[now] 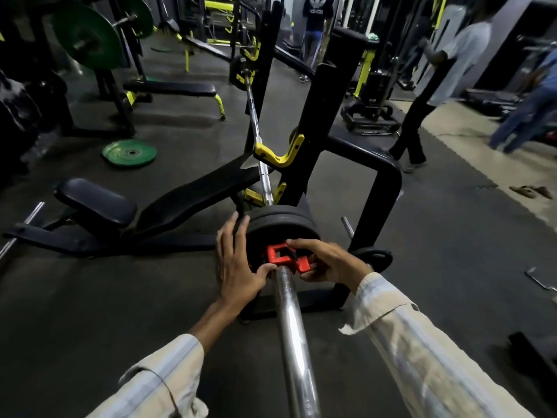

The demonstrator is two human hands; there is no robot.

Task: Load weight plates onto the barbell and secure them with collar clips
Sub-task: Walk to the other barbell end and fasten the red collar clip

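Barbell (294, 324) axis runs straight away from camera; red collar clip (284, 256) against black plates (278, 226); right hand (328, 262) grip pinches clip; left hand (236, 263) flat, fingers straight on plate; rack upright (319, 122) just right.

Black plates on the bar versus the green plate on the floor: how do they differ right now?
The black plates stand on edge, loaded on the barbell sleeve; the green plate lies flat on the floor, off any bar. The black ones have the red collar clip against them, gripped by the right hand, with the left hand resting on their face; the green one is untouched. Both are round with a centre hole.
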